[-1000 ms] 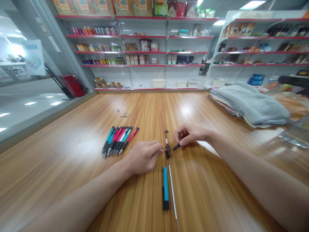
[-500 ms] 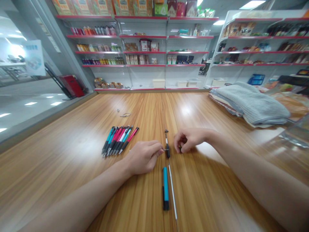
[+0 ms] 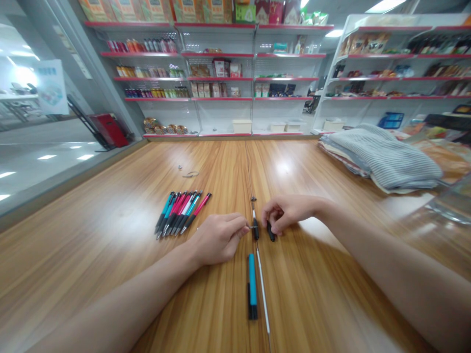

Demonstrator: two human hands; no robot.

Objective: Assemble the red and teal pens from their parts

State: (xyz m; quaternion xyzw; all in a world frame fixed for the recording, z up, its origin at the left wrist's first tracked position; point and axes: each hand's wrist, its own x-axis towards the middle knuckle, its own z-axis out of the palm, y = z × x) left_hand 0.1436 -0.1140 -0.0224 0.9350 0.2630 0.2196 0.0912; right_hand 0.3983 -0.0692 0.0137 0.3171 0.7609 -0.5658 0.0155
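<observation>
My left hand (image 3: 222,239) rests on the table with thumb and forefinger pinched on a small thin metal piece (image 3: 251,227). Just right of those fingertips lies a pen part with a white shaft and black grip (image 3: 256,229). My right hand (image 3: 289,214) has its curled fingers on a short black pen piece (image 3: 271,232), whose upper end they hide. Nearer me are a turquoise pen barrel (image 3: 252,279) with a black clip and a thin white refill (image 3: 263,291). Beyond the hands sits a small dark metal bit (image 3: 253,199).
Several pens (image 3: 182,214) in turquoise, pink and white lie side by side at left. A wire loop (image 3: 190,174) and a tiny shiny piece (image 3: 180,167) are behind them. Folded striped cloths (image 3: 382,157) stand at right, near a clear container (image 3: 454,201). Stocked shelves (image 3: 221,78) rise behind the wooden table.
My right hand has shifted slightly left, and more of the black pen piece shows below its fingers. My left hand stays in place.
</observation>
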